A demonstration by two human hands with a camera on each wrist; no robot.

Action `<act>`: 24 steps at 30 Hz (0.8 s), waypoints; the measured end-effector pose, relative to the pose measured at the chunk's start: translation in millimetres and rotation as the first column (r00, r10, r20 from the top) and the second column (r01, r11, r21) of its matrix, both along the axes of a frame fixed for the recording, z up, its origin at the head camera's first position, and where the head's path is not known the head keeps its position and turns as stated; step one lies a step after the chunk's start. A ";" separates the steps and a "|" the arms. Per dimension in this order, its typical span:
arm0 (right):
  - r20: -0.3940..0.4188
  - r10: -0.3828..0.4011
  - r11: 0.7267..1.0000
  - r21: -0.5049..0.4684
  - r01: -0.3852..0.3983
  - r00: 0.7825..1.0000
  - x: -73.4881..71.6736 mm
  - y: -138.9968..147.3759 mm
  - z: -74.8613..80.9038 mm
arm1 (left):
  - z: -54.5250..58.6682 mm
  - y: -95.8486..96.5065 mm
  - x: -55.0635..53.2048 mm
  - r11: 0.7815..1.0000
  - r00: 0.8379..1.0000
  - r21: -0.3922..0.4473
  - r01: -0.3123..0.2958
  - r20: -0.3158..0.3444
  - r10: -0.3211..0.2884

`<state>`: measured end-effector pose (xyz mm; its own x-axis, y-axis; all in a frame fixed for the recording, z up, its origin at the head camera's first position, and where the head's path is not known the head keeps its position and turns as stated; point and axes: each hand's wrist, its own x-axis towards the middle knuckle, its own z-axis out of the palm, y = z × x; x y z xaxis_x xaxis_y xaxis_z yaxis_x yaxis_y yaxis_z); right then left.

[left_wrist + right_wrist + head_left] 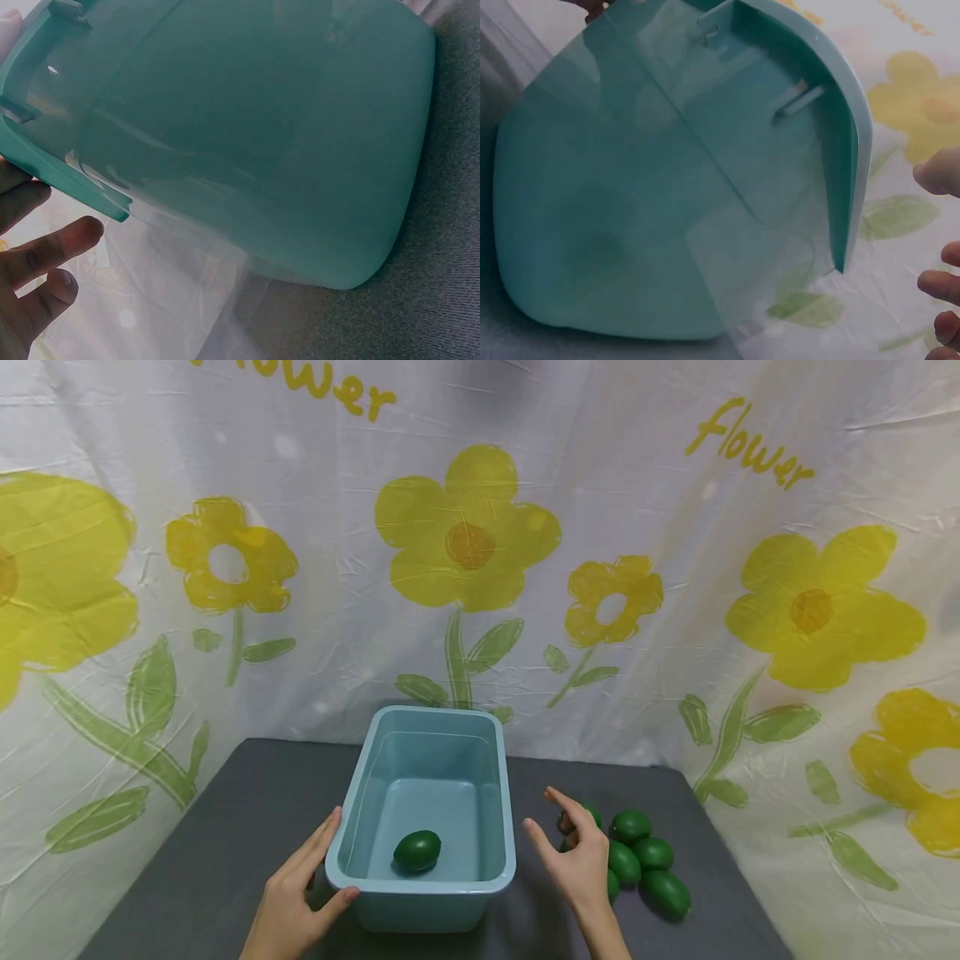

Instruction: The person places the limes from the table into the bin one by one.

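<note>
The left grip (300,881), thumb and fingers spread, is touching the rim of the blue bin (420,914), where one green lime (417,851) is lying. Empty and spread, the right grip (576,860) is hovering beside other limes (652,853) near the table's (195,868) right edge.

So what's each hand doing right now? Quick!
Left hand: open, touching the rim at the corner of the blue tub.
Right hand: open, holding nothing that I can see, beside the green fruits.
</note>
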<state>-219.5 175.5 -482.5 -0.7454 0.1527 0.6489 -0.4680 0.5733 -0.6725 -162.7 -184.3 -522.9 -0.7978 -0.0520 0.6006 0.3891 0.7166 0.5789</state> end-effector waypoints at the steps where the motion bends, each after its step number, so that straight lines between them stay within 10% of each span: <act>1: 0.003 -0.004 1.000 -0.006 0.004 1.000 0.5 1.2 -1.1 | 0.3 -0.1 0.1 1.000 1.000 0.002 0.002 0.001 -0.002; 14: 0.128 -0.091 0.994 -0.043 0.097 0.988 14.0 23.0 -25.2 | -2.0 -1.9 2.8 1.000 0.999 0.008 0.012 0.030 -0.012; 24: 0.265 -0.241 0.969 0.016 0.245 0.934 23.1 46.1 -38.4 | 1.4 1.5 0.7 1.000 0.999 -0.019 -0.001 0.033 0.002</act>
<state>-196.4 221.5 -520.9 -0.8276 0.3600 0.4307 -0.1210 0.6348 -0.7631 -162.0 -182.8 -521.5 -0.8174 -0.0424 0.5745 0.3685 0.7281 0.5780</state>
